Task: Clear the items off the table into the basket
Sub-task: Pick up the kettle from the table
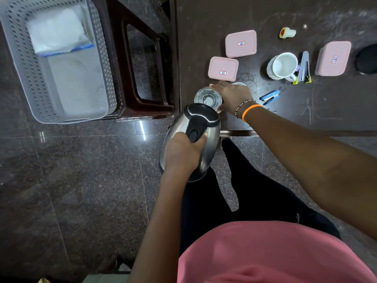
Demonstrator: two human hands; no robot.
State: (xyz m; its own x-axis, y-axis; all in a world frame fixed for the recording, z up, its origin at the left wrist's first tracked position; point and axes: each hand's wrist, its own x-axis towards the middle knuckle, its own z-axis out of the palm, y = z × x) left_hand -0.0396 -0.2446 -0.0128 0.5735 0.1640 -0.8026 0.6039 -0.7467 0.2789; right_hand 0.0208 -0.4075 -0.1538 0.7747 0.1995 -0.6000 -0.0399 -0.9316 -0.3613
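Note:
My left hand [183, 152] grips the black handle of a steel electric kettle [210, 150], held in the air off the table's near-left corner. My right hand [234, 97] is on the table with thumb and fingers curved round the right side of a clear glass [207, 98]. A small white item [239, 83] is mostly hidden under that hand. The grey perforated basket [24, 64] sits at the far left on a brown stool [146, 58], with a white plastic bag [57, 31] inside.
On the dark table [306, 13] lie three pink lidded boxes [240, 43] [223, 68] [332, 58], a white mug [282, 65], a grey stapler [304, 67], a blue stapler [270, 97], a small yellow-white cap [286, 33] and a black round object [367, 58].

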